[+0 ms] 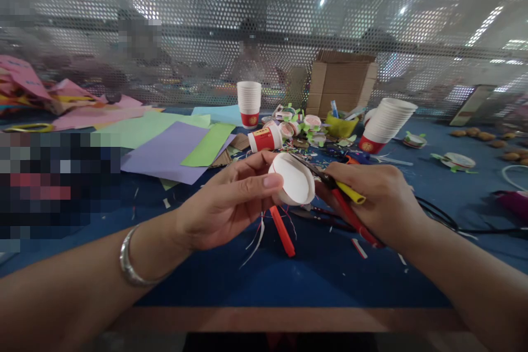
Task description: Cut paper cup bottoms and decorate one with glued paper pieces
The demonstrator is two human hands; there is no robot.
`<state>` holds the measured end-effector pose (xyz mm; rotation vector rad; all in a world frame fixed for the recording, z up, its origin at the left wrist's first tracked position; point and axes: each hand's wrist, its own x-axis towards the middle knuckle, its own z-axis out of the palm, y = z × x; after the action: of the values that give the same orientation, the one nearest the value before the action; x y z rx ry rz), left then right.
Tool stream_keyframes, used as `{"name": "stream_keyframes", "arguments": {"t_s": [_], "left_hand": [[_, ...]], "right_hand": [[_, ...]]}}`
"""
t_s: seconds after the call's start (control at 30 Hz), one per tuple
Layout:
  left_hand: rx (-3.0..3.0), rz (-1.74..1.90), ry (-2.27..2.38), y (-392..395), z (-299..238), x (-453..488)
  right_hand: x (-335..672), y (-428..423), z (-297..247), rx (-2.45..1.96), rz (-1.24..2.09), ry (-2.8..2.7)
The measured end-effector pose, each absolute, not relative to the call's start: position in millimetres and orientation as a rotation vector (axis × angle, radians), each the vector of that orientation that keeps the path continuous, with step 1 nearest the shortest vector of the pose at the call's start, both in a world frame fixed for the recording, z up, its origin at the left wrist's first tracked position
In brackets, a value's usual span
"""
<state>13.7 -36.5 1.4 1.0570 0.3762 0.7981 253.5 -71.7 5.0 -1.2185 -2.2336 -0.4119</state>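
Observation:
My left hand (231, 198) is closed on a cut-down paper cup bottom (293, 179), thumb on its near rim and fingers behind. The white inside of the cup bottom faces me. In my right hand (375, 198) is a pair of scissors (342, 203) with red and yellow handles; the dark blades reach the upper right rim of the cup bottom. Whether the blades are around the rim or only beside it, I cannot tell. Below the cup bottom a red marker (282, 232) lies on the blue tabletop (305, 280), with thin strips of cut paper near it.
Behind my hands stand two stacks of paper cups (249, 102) (388, 121), and one cup (265, 138) lies on its side. Purple paper (165, 154) covers the left. Several small green-legged paper crafts (457, 160) sit at the right. A cardboard box (340, 85) stands against the perforated panel.

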Motion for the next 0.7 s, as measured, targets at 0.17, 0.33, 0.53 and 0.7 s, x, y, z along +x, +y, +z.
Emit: {"name": "stream_keyframes", "arguments": {"t_s": [0.17, 0.33, 0.53, 0.7], "left_hand": [[1.015, 0.864, 0.45, -35.2, 2.3, 15.3], [1.007, 0.842, 0.457, -35.2, -0.2, 15.2], [1.017, 0.788, 0.442, -36.8, -0.3, 15.5], [0.981, 0.793, 0.431, -34.9, 1.0, 16.3]], "right_hand": [[256.2, -68.2, 1.9, -1.254, -0.445, -2.259], [255.7, -67.5, 1.6, -1.206, -0.398, -2.261], [256.1, -71.6, 6.2, -1.218, -0.361, -2.291], [257.9, -72.5, 6.0, -1.231, -0.415, -2.289]]}}
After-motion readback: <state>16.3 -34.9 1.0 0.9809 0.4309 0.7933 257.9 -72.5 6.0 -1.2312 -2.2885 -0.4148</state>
